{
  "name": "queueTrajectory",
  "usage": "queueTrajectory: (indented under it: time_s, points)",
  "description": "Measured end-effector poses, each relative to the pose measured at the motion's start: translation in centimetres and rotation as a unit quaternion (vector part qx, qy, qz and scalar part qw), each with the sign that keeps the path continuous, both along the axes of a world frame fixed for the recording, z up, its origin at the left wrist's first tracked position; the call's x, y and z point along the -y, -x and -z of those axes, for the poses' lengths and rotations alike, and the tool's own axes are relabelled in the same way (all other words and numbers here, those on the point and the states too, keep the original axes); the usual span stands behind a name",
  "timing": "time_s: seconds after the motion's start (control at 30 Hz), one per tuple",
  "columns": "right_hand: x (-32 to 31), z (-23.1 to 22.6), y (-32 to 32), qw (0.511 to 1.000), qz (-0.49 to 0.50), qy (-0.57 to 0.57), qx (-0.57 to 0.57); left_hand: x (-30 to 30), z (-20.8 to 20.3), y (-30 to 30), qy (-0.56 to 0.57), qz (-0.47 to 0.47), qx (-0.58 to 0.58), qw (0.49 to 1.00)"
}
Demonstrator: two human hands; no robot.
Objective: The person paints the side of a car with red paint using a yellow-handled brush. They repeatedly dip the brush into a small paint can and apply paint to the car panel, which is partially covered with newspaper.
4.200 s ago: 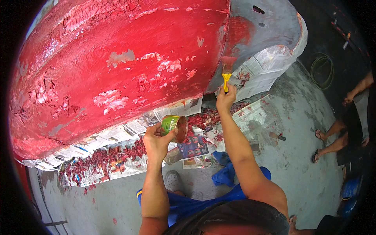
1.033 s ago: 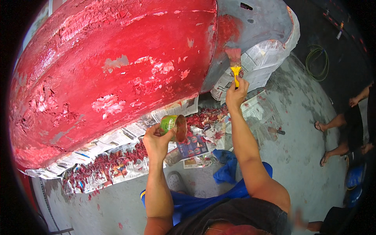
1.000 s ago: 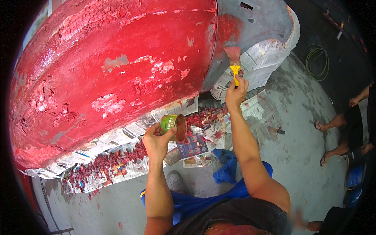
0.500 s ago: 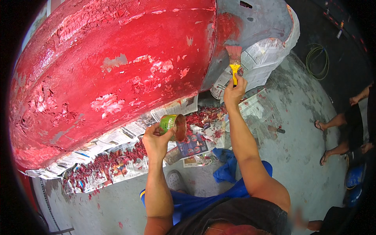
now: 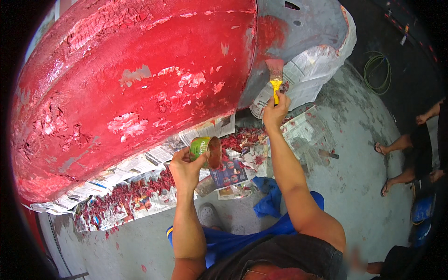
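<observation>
My right hand [image 5: 276, 112] grips the yellow handle of a paintbrush [image 5: 276, 84]. Its reddish bristles lie against the grey lower part of a car body panel [image 5: 256, 86], near a smear of red. In my left hand [image 5: 185, 169] is a small green-labelled tin can [image 5: 200, 150], tilted so its open mouth faces right; its inside looks reddish-brown. The large red panel [image 5: 186, 51] to the left has blistered, peeling paint with pale patches. Newspaper [image 5: 305, 74] covers the area right beside the brush.
Newspaper sheets [image 5: 154, 156] strewn with red paint flakes [image 5: 140, 196] lie under the panel. A blue cloth [image 5: 267, 196] and a scraper-like tool [image 5: 329, 154] are on the grey floor. A coiled hose [image 5: 377, 72] lies far right, near another person's legs [image 5: 396, 144].
My right hand has brought the brush slightly down and to the left along the grey surface. The left hand and can have stayed nearly still.
</observation>
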State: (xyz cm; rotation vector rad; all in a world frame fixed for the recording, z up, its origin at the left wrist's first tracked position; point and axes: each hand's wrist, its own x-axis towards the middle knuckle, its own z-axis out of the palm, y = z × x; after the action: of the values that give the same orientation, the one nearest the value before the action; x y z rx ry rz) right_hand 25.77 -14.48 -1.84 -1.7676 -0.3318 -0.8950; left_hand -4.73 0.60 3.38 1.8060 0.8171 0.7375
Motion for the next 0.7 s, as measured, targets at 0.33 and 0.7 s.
queueTrajectory:
  time_s: [0.33, 0.7]
  points:
    - [-0.35, 0.20, 0.23, 0.999, -0.013, 0.041, 0.012, 0.08, 0.20, 0.05, -0.003, 0.000, -0.005, 1.000]
    - [-0.34, 0.32, 0.14, 1.000, 0.000, 0.017, 0.009, 0.31, -0.21, 0.01, 0.010, 0.007, -0.015, 1.000]
